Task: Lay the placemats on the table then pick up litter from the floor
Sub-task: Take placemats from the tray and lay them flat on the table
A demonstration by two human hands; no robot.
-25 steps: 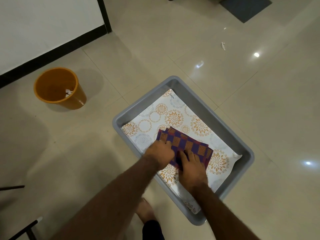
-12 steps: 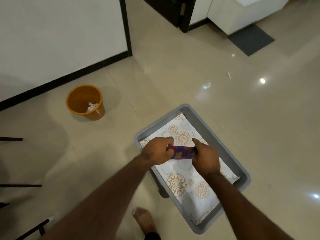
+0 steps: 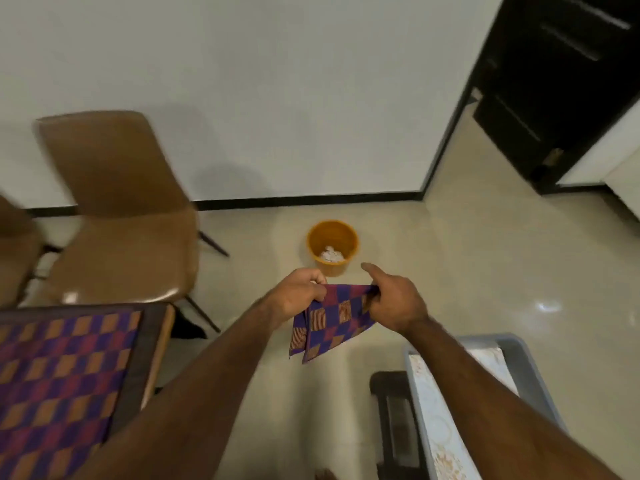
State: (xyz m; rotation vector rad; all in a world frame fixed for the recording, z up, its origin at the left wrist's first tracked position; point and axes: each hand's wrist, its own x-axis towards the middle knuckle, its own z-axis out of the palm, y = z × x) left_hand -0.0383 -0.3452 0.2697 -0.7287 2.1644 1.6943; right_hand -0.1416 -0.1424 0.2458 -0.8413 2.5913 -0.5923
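The folded placemat (image 3: 332, 322) hangs above the floor near the table (image 3: 160, 344) — light, soft and limp, I judge, so best held at its top corners, where the left hand (image 3: 298, 294) and the right hand (image 3: 394, 303) each pinch it, right forefinger stretched free.

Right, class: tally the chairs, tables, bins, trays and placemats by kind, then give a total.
Chairs: 2 (brown chair, second chair cut off at left edge)
Table: 1
Orange bin: 1
Grey tray: 1
Placemats: 2 (laid placemat, held placemat; its layers uncountable)
Total: 7
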